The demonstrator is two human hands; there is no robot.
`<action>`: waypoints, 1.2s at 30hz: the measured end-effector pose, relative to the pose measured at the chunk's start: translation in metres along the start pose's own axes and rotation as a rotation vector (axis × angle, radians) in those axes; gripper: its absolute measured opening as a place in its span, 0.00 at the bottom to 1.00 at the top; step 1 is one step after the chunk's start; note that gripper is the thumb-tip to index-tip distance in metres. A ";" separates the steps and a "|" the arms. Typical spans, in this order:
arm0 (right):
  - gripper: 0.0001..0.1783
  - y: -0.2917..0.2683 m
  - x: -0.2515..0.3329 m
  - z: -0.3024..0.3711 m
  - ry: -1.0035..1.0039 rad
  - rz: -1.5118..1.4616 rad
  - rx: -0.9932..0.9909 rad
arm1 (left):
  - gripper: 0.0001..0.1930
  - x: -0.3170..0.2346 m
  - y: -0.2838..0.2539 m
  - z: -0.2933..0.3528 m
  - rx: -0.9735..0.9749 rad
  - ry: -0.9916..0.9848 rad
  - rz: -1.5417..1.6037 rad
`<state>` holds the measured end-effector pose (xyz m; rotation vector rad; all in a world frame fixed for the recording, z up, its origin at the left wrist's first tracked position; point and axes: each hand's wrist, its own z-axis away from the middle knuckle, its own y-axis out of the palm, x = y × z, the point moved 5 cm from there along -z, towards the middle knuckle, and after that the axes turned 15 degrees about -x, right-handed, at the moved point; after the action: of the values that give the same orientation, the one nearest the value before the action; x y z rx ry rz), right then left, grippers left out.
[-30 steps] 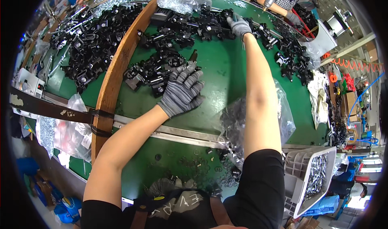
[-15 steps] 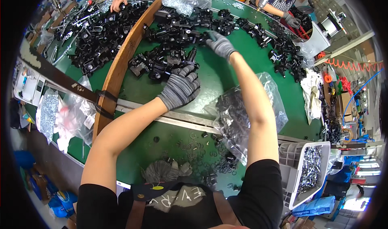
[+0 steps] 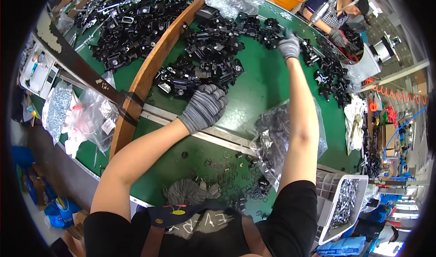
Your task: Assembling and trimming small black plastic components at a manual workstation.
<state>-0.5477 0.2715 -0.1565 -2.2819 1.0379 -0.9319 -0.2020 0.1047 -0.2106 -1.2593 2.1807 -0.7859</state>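
Note:
My left hand (image 3: pixel 205 108), in a grey striped glove, rests at the near edge of a pile of black metal parts (image 3: pixel 200 75). Its fingers are curled inward, and whatever they may hold is hidden beneath them. Far ahead, my right hand (image 3: pixel 289 48), gloved alike, is stretched out by a row of black parts (image 3: pixel 270 34). Motion smears its fingertips, so their grip does not show. Beneath my right forearm lies a clear plastic bag (image 3: pixel 272 139) with dark contents.
A wooden divider (image 3: pixel 154 57) separates another black heap (image 3: pixel 136 30) at left. Small rings (image 3: pixel 222 168) and a grey glove (image 3: pixel 186 191) lie near me. A grey crate (image 3: pixel 324 184) of metal pieces stands at right. A co-worker's gloved hand (image 3: pixel 338 38) works at far right.
My right hand has swept right and farther away, from the middle pile to the far row. My left hand stays by the pile. The view has shifted, and another person's hand at far left has gone.

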 end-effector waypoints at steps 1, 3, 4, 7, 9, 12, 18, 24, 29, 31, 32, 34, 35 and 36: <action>0.32 0.010 -0.028 -0.015 0.204 0.158 0.047 | 0.14 0.000 0.001 -0.002 -0.002 -0.004 0.007; 0.34 0.031 -0.064 -0.037 0.187 0.190 0.113 | 0.14 -0.001 0.005 -0.004 -0.007 -0.019 0.004; 0.36 0.045 -0.073 -0.044 0.169 0.221 0.179 | 0.14 -0.001 0.007 -0.004 -0.010 -0.034 0.000; 0.40 0.088 -0.066 -0.053 0.090 0.248 0.372 | 0.14 0.001 0.008 -0.002 -0.032 -0.063 -0.006; 0.45 0.109 -0.061 -0.048 -0.008 0.269 0.612 | 0.14 0.000 0.006 -0.001 -0.071 -0.065 0.029; 0.48 0.116 -0.068 -0.040 0.121 0.012 0.721 | 0.13 -0.001 0.001 -0.006 -0.097 -0.057 0.093; 0.42 0.054 0.037 0.032 -0.104 -0.132 0.744 | 0.13 -0.002 -0.006 -0.004 -0.145 0.017 0.085; 0.37 0.123 -0.017 0.114 0.049 -0.164 0.693 | 0.13 -0.014 -0.018 -0.006 -0.262 0.082 0.047; 0.38 0.023 0.030 0.165 0.199 -0.349 0.732 | 0.15 -0.012 -0.042 0.025 -0.438 -0.011 0.041; 0.39 -0.049 0.095 0.170 0.238 -0.402 0.700 | 0.16 -0.018 -0.051 0.020 -0.489 -0.254 0.182; 0.40 -0.079 0.119 0.168 0.161 -0.320 0.640 | 0.18 -0.015 -0.055 0.020 -0.533 -0.509 0.313; 0.42 -0.145 0.150 0.174 0.045 -0.128 0.505 | 0.20 -0.027 -0.071 0.009 -0.530 -0.748 0.487; 0.44 -0.171 0.170 0.188 -0.045 -0.218 0.437 | 0.23 -0.030 -0.076 0.005 -0.335 -1.145 0.932; 0.46 -0.190 0.196 0.203 -0.140 -0.307 0.374 | 0.25 -0.045 -0.074 0.012 -0.083 -1.542 1.359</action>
<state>-0.2138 0.2598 -0.0935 -2.1781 0.4158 -0.9723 -0.1295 0.1118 -0.1614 0.0438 1.1300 0.6819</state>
